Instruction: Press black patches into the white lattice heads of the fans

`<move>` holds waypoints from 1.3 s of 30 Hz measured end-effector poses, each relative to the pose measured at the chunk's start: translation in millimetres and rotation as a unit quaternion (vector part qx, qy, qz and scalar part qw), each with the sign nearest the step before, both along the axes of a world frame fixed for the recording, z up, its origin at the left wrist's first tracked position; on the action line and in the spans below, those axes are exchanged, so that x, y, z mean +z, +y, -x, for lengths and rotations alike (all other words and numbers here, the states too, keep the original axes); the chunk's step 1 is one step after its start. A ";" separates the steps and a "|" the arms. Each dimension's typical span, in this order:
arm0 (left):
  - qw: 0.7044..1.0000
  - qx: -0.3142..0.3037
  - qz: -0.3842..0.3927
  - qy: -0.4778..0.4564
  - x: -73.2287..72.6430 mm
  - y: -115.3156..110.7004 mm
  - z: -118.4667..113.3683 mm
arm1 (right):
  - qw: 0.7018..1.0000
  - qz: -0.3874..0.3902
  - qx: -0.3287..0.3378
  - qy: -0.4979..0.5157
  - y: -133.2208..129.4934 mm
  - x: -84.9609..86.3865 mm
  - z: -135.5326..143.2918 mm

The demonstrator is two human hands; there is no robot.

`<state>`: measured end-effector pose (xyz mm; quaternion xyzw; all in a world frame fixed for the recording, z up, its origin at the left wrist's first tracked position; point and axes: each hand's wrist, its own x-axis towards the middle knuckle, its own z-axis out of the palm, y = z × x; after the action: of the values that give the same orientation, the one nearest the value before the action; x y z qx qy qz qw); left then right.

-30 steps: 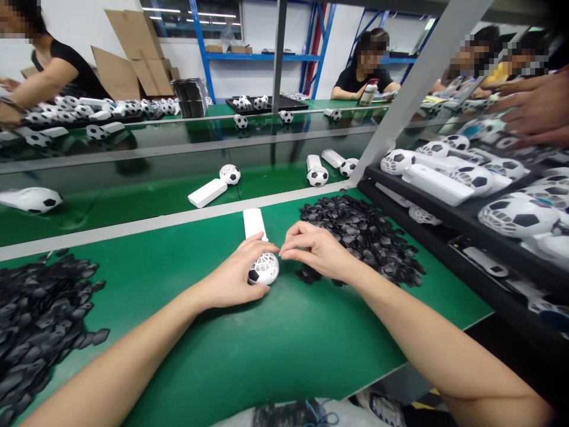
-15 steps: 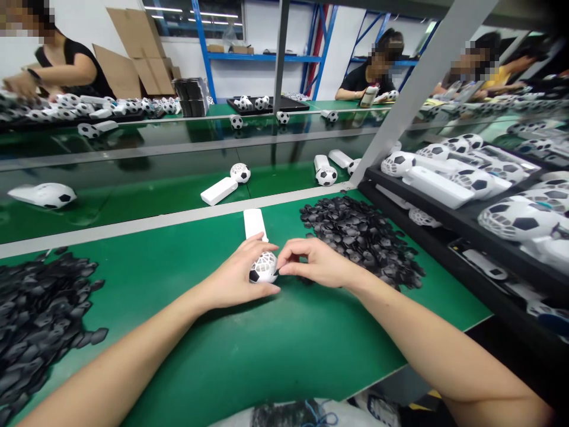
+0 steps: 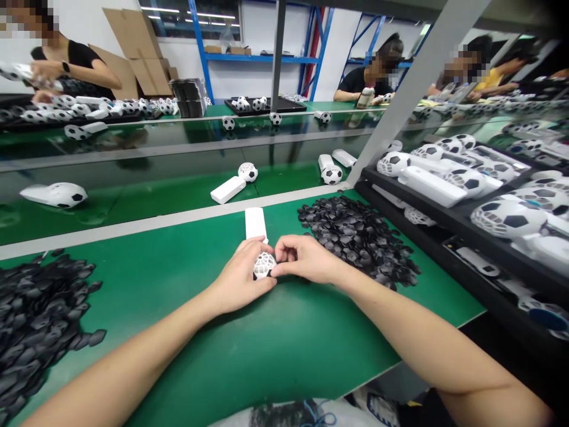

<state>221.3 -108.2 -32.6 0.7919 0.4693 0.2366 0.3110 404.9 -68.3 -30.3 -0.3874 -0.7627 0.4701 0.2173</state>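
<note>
On the green work surface (image 3: 213, 344) lies a white device with a football-patterned round head (image 3: 264, 264) and a flat white handle (image 3: 255, 224) pointing away from me. My left hand (image 3: 240, 276) is wrapped around the left side of the head, thumb at the near side. Opposite it, my right hand (image 3: 304, 259) presses thumb and fingertips against the head's right edge; anything small in that pinch is hidden. The head's top shows a white open lattice, with a black patch low at its front. A pile of small black pieces (image 3: 355, 237) lies just beyond my right hand.
Another pile of black pieces (image 3: 40, 326) lies on the left. Ahead, a green conveyor belt (image 3: 155, 193) carries more football-headed devices (image 3: 229, 188). Stacked black trays (image 3: 427, 198) of devices and a slanted grey post (image 3: 413, 89) stand right. Co-workers (image 3: 80, 65) sit across the belt.
My right hand has moved slightly left and closed in against the football head, which appears turned a little. Devices on the belt have shifted right. The co-worker at far left has raised their hands.
</note>
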 end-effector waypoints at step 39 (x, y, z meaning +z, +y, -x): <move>0.998 -0.054 0.044 0.000 16.2 14.7 25.8 | 0.992 -0.005 0.070 0.102 -10.5 -0.5 1.0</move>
<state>195.4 -93.4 -16.4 0.8017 0.4358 0.1981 0.3579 403.9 -78.8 -30.8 -0.2822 -0.7638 0.5177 0.2628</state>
